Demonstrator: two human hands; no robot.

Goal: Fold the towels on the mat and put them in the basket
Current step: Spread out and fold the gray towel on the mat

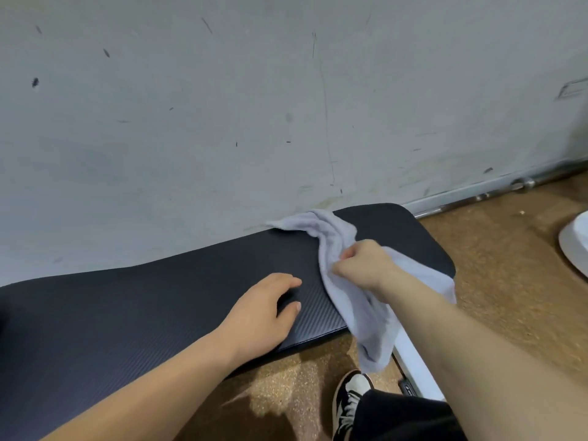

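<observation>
At right end of black exercise mat (159,313), light grey towel (337,240) bunched, unfolded; far corner on mat's wall edge, lower part hanging off front edge over cork floor (496,268). Right hand (366,265) fisted, pinching towel mid-length. Left hand (267,307) loosely spread, empty, palm down on mat near towel. No fold made. Basket not identifiable; white object (576,246) at right edge unclear. Task barely started.
</observation>
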